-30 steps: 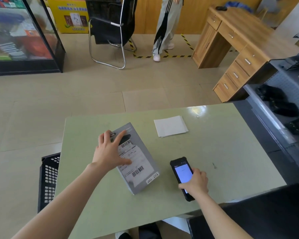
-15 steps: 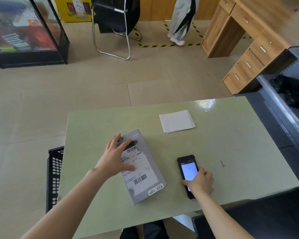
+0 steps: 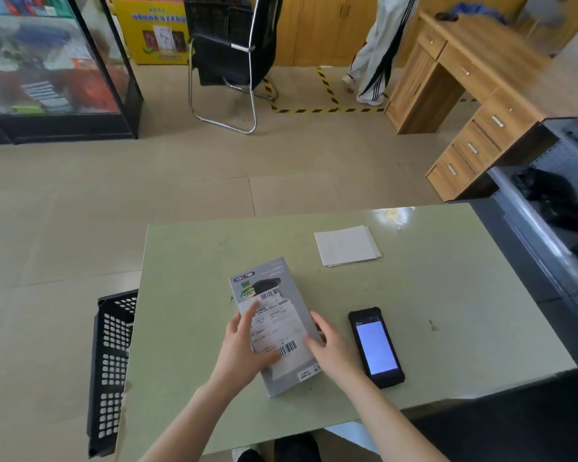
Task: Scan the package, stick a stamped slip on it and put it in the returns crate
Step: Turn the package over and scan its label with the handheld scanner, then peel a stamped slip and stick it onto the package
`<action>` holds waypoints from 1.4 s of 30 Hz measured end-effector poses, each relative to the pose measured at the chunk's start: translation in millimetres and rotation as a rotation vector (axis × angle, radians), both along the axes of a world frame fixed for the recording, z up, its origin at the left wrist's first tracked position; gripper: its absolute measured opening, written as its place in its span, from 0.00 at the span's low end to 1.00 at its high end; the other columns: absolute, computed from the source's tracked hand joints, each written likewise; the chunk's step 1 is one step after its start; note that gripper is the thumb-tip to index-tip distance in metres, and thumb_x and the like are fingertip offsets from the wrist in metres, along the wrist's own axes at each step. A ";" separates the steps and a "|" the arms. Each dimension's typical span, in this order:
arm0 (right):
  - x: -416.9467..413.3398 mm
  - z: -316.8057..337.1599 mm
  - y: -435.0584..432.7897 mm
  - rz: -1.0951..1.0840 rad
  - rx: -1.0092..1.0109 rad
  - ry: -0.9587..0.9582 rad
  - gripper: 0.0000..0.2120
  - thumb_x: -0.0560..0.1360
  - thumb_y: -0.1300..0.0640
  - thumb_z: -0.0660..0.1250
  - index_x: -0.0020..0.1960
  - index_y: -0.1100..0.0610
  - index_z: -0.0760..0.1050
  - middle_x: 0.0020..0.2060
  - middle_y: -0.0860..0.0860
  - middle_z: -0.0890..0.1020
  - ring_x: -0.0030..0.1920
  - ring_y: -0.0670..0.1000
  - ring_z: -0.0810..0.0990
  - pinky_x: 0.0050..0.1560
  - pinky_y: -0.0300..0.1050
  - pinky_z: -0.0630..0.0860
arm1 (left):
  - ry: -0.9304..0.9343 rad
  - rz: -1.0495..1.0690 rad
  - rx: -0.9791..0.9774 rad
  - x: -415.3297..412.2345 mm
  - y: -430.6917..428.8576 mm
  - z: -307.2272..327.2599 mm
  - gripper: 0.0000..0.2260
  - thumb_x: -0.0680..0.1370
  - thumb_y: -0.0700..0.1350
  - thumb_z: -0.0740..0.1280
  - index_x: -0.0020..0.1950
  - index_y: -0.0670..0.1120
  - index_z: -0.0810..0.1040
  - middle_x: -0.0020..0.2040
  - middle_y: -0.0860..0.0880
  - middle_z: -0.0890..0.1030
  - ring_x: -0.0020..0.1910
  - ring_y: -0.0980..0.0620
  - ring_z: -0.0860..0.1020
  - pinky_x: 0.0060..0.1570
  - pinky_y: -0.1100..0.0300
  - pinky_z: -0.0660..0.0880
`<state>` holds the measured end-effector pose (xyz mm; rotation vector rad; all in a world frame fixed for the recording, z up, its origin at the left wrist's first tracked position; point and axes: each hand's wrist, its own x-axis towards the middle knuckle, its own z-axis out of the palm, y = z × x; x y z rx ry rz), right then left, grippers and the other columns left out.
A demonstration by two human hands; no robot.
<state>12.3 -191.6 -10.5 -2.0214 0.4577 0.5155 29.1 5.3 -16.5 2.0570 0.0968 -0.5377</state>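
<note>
Grey cardboard package [image 3: 274, 325] lying flat on the pale green tabletop [image 3: 447, 295], white shipping label facing up, barcodes showing. The person's left hand [image 3: 244, 348] sits on the left side of it, fingers [image 3: 249, 316] spread loosely over the label, thumb down near the lower barcode. The right hand [image 3: 327, 345] is open against the right long edge, fingers apart and touching the box, not really clamped on it. So both hands are on it but nothing is lifted.

The scanner handset [image 3: 376, 348] lies just beside the package on the right, screen lit, nobody holding it. A small stack of white slips [image 3: 346, 245] sits further back on the tabletop, and the black perforated crate [image 3: 111, 361] is on the floor at the left edge.

Looks like a light, stiff, flat box, probably a bit slick. Pinching the two long edges seems the safest hold, keeping palms off the label so the slip has somewhere to go.
</note>
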 end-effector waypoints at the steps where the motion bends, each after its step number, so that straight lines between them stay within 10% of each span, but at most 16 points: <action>1: -2.5 0.4 -0.8 -0.023 0.013 0.000 0.27 0.77 0.53 0.64 0.74 0.45 0.61 0.69 0.47 0.71 0.66 0.49 0.72 0.64 0.51 0.74 | -0.002 -0.010 0.004 0.9 -1.2 0.6 0.45 0.67 0.45 0.78 0.75 0.63 0.55 0.70 0.47 0.65 0.58 0.55 0.68 0.56 0.61 0.69; 8: -1.4 3.9 -22.5 -0.105 0.027 0.012 0.23 0.78 0.50 0.63 0.72 0.44 0.64 0.63 0.46 0.74 0.56 0.43 0.74 0.47 0.34 0.72 | -0.058 0.015 0.114 17.4 3.4 12.5 0.41 0.69 0.50 0.75 0.76 0.58 0.56 0.69 0.48 0.66 0.63 0.50 0.69 0.60 0.54 0.70; 17: 71.3 10.8 -105.6 -0.293 -0.210 -0.063 0.18 0.77 0.55 0.65 0.66 0.58 0.71 0.61 0.58 0.75 0.60 0.55 0.76 0.63 0.49 0.72 | -0.407 -0.076 0.178 94.0 -54.2 42.8 0.20 0.77 0.43 0.66 0.68 0.54 0.69 0.64 0.52 0.73 0.55 0.49 0.77 0.52 0.55 0.74; 42: 184.3 -43.2 -166.3 -0.207 -0.481 0.007 0.18 0.75 0.55 0.65 0.63 0.60 0.72 0.57 0.58 0.72 0.58 0.58 0.70 0.57 0.47 0.69 | 0.048 -0.358 0.281 196.3 -207.7 -34.1 0.23 0.79 0.48 0.61 0.74 0.49 0.63 0.74 0.49 0.68 0.71 0.44 0.64 0.67 0.56 0.63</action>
